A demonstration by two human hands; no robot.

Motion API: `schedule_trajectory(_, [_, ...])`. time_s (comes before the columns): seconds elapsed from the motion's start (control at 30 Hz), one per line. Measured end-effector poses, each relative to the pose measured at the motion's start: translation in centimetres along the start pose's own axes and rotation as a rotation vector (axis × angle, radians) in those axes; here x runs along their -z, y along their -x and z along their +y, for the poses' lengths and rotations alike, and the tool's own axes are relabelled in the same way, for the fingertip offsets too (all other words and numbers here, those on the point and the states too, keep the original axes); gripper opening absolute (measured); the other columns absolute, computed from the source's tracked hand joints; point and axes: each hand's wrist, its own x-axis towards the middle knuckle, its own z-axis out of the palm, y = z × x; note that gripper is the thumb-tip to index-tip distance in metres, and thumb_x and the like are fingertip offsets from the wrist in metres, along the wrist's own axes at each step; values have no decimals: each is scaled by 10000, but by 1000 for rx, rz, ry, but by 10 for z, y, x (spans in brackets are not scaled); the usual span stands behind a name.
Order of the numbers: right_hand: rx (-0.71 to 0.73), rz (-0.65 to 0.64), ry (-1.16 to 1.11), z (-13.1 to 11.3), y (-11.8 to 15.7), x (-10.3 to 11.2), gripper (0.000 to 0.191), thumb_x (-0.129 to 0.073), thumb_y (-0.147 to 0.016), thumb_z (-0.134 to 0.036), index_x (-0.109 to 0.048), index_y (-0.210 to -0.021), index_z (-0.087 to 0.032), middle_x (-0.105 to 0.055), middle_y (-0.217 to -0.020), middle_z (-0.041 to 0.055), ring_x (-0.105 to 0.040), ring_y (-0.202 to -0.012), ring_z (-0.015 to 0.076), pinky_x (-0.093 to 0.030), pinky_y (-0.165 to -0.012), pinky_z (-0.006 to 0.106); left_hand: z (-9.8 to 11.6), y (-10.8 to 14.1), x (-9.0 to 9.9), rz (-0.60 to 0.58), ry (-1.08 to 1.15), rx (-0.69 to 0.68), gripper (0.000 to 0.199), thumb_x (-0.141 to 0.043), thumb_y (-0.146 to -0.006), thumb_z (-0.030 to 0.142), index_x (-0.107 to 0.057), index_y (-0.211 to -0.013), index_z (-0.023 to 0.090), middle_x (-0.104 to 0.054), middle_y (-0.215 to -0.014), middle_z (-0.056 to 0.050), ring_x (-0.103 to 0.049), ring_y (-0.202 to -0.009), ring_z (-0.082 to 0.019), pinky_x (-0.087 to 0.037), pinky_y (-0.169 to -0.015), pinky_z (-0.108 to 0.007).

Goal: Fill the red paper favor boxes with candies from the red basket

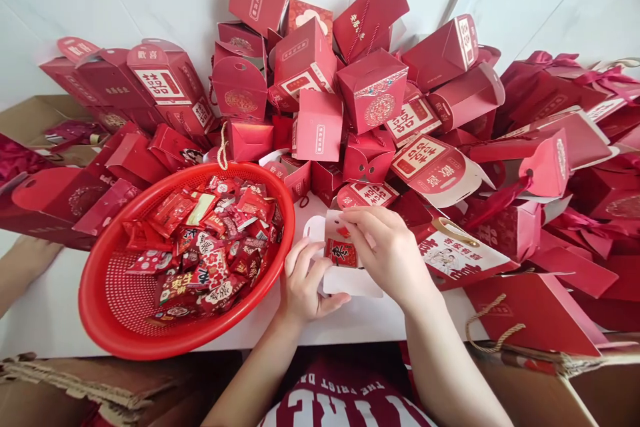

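Observation:
An open small box (pixel 353 283), its pale inside showing, sits in front of me with a red wrapped packet (pixel 341 252) in it. Wrapped round the left side of this box is my left hand (pixel 306 278), thumb at the near flap. My right hand (pixel 387 250) reaches in from the right, fingers bent together over the box's far flap and partly hiding it; a bit of red shows by its fingertips. To the left, a red plastic basket (pixel 93 293) holds several red candy packets (pixel 213 260).
Red gift boxes (pixel 373 90) are piled along the tiled wall and down the right side. Another person's hand (pixel 35 257) rests at the left edge. Cardboard boxes (pixel 535 387) stand below the white table (pixel 240 333).

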Motion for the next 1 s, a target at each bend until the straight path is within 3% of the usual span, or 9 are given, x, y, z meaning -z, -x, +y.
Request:
schedule_trajectory(0.17, [243, -220, -85, -28, -25, 11, 223, -472, -998, -130, -682, -1055, -176, -720, -1094, 89, -641, -1011, 223, -477, -911, 376, 1, -1, -2, 46, -2, 2, 647, -389, -927, 724, -733, -878, 179, -679, -1149, -153, -537, -1249, -338, -455, -1045, -449])
schedule_trajectory(0.33, [468, -403, 34, -62, -60, 20, 236, -461, -1021, -182, -685, -954, -152, -699, -946, 83, -602, -901, 214, -438, -869, 353, 0, 2, -5, 54, 35, -27, 626, -389, -946, 671, -748, -994, 161, -722, -1010, -143, -637, -1084, -335, -429, -1057, -494])
schedule_trajectory(0.43, [522, -510, 108, -77, -80, 14, 187, -517, -998, -151, -670, -890, -146, -664, -886, 62, -578, -833, 197, -406, -817, 333, -1, 7, -8, 69, 44, 14, 651, -395, -934, 705, -754, -987, 165, -730, -936, -132, -662, -1005, -334, -444, -1032, -499])
schedule_trajectory(0.6, [640, -702, 130, -94, -104, -13, 214, -497, -987, -75, -682, -895, -129, -669, -874, 72, -601, -835, 189, -382, -768, 319, -2, 11, -9, 34, 58, 11, 629, -432, -927, 703, -752, -977, 164, -733, -879, -113, -678, -875, -280, -512, -882, -401])
schedule_trajectory(0.73, [673, -995, 68, -108, -112, -43, 252, -464, -1031, -200, -702, -1005, -121, -718, -907, 96, -623, -762, 185, -384, -652, 304, -2, 9, -5, 19, 19, -10, 636, -438, -924, 701, -759, -997, 158, -722, -850, -125, -675, -849, -281, -532, -833, -394])
schedule_trajectory(0.8, [660, -1175, 18, -112, -111, -60, 361, -408, -1056, -295, -717, -1024, -109, -735, -927, 109, -637, -758, 189, -415, -652, 307, -2, 8, -4, 26, -15, -3, 642, -436, -916, 713, -764, -994, 166, -715, -851, -133, -675, -872, -288, -536, -834, -398])
schedule_trajectory(0.87, [630, -1322, 5, -113, -107, -78, 379, -421, -1041, -287, -745, -971, -103, -746, -930, 115, -659, -785, 194, -461, -698, 311, -2, 9, -5, 34, -21, 1, 655, -433, -912, 722, -763, -989, 161, -713, -853, -140, -674, -911, -300, -540, -852, -404])
schedule_trajectory(0.93, [567, -1375, 25, -111, -100, -94, 313, -498, -986, -240, -765, -898, -103, -751, -895, 116, -680, -796, 206, -499, -735, 318, -3, 10, -6, 23, -1, -4, 649, -457, -904, 717, -756, -1017, 153, -719, -869, -143, -670, -964, -315, -534, -908, -424])
schedule_trajectory(1.0, [502, -1329, 21, -105, -92, -106, 219, -586, -913, -214, -773, -872, -108, -749, -856, 110, -694, -800, 217, -525, -746, 319, -4, 12, -7, 10, 23, -12, 633, -502, -889, 708, -743, -1069, 151, -728, -918, -144, -659, -1012, -328, -516, -962, -443])
